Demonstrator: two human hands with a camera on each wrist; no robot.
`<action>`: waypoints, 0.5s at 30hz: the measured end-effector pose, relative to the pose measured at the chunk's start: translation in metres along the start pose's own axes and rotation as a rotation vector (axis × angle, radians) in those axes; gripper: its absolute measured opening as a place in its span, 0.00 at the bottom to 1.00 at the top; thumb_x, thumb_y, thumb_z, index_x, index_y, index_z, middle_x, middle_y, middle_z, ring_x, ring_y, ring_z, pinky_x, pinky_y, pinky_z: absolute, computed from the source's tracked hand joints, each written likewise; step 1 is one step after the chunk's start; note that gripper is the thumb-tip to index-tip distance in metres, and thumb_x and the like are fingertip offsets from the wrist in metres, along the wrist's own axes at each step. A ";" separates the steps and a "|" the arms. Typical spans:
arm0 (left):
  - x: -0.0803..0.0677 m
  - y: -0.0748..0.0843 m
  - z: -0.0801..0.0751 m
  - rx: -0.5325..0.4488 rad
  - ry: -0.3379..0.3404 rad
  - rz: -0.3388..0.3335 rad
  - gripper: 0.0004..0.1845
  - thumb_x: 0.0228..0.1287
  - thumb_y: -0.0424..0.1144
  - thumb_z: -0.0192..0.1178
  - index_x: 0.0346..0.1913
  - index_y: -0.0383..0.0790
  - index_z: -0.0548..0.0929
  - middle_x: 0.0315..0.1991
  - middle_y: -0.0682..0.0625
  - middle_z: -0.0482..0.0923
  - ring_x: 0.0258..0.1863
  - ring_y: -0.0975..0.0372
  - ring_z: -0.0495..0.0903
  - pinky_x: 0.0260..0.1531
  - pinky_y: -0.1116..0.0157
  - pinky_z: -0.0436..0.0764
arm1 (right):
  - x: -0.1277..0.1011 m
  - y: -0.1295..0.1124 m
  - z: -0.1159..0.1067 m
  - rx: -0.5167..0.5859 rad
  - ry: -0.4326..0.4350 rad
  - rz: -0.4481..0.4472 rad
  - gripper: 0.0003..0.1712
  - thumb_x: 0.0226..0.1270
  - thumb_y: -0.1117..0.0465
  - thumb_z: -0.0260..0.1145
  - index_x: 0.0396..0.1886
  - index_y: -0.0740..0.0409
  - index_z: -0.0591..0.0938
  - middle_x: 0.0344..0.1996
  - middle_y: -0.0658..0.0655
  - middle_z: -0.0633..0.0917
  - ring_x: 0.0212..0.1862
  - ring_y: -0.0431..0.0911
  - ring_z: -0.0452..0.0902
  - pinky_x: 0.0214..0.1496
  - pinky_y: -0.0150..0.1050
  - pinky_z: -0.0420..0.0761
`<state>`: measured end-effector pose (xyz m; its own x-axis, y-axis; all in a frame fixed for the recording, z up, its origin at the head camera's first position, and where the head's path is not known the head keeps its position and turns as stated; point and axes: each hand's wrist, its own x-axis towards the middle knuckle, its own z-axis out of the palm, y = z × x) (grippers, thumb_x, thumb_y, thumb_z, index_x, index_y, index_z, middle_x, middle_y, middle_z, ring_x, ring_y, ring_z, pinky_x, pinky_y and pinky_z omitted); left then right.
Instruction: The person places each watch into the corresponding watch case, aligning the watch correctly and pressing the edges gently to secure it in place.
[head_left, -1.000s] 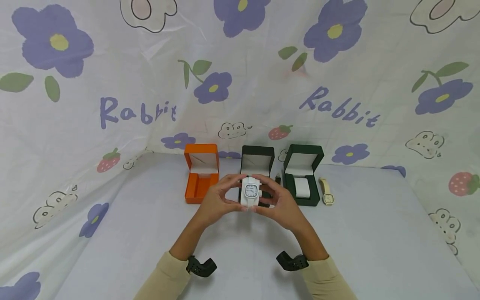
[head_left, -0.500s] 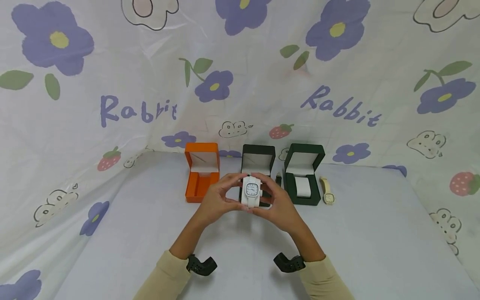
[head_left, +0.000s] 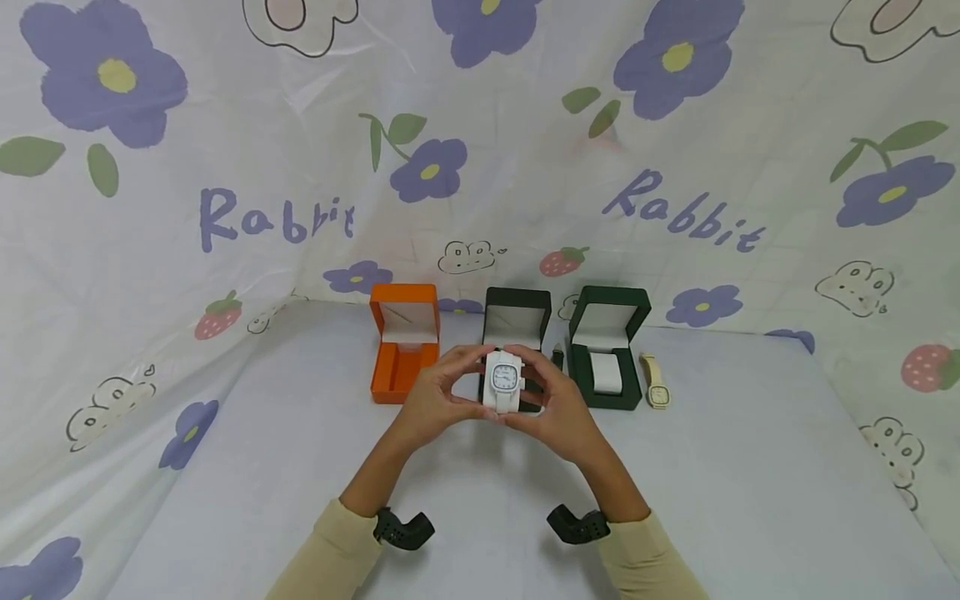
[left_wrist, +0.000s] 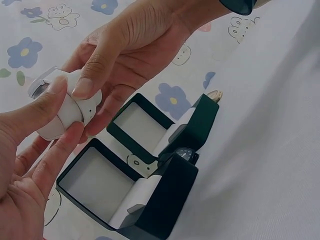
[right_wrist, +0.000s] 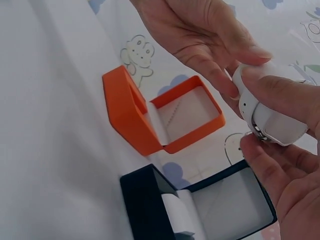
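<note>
Both hands hold a white wristwatch (head_left: 505, 377) up in front of the boxes, its square dial facing the head camera. Its strap (right_wrist: 247, 107) wraps around a white cushion (right_wrist: 285, 129). My left hand (head_left: 432, 400) pinches the left side with thumb and fingers. The right hand (head_left: 557, 406) does the same from the right, and the two thumbs lie close together at the lower edge. Behind them stands an open dark box (head_left: 517, 300), partly hidden by the hands. To its left is an open orange box (head_left: 404, 296) with no cushion inside.
An open dark green box (head_left: 609, 297) with a white cushion (head_left: 605, 372) stands at the right. A dark watch (left_wrist: 186, 154) lies between the two dark boxes. Right of the green box lies a gold watch (head_left: 657, 387). A flower-printed sheet (head_left: 517, 167) hangs behind the white table surface (head_left: 480, 517).
The hands keep their hold on the watch and cushion. Compared with a second ago, the right forearm has shifted slightly inward; the boxes stay in place.
</note>
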<state>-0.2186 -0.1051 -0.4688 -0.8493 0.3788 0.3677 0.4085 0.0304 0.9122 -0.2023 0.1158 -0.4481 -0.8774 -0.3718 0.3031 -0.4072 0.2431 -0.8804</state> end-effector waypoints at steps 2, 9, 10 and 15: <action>0.000 0.000 0.000 -0.009 -0.003 0.000 0.42 0.52 0.34 0.79 0.72 0.57 0.75 0.65 0.55 0.74 0.62 0.51 0.77 0.40 0.57 0.89 | 0.000 0.000 -0.002 -0.018 -0.010 -0.006 0.53 0.51 0.70 0.82 0.76 0.47 0.67 0.66 0.53 0.75 0.63 0.52 0.76 0.59 0.42 0.83; 0.001 0.001 -0.003 -0.011 0.005 -0.034 0.41 0.54 0.36 0.78 0.72 0.60 0.75 0.66 0.56 0.73 0.63 0.53 0.77 0.41 0.56 0.89 | -0.001 -0.004 -0.012 0.023 -0.018 -0.061 0.53 0.49 0.76 0.80 0.76 0.57 0.68 0.65 0.58 0.74 0.65 0.58 0.73 0.60 0.38 0.81; 0.001 0.001 -0.003 -0.009 0.007 -0.040 0.41 0.54 0.36 0.78 0.71 0.61 0.75 0.66 0.57 0.73 0.63 0.53 0.77 0.41 0.56 0.89 | -0.001 -0.008 -0.013 0.035 -0.019 -0.062 0.52 0.49 0.77 0.79 0.75 0.58 0.68 0.65 0.59 0.74 0.65 0.59 0.73 0.60 0.38 0.81; 0.001 0.000 -0.004 -0.007 -0.015 -0.039 0.42 0.55 0.35 0.77 0.74 0.54 0.72 0.67 0.55 0.71 0.63 0.52 0.76 0.42 0.57 0.88 | -0.003 -0.024 -0.015 0.056 -0.019 -0.068 0.48 0.49 0.80 0.77 0.72 0.65 0.70 0.62 0.63 0.75 0.63 0.62 0.74 0.61 0.38 0.81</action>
<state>-0.2211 -0.1086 -0.4673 -0.8591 0.3916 0.3295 0.3733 0.0391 0.9269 -0.1938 0.1245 -0.4226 -0.8431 -0.4029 0.3560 -0.4501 0.1668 -0.8773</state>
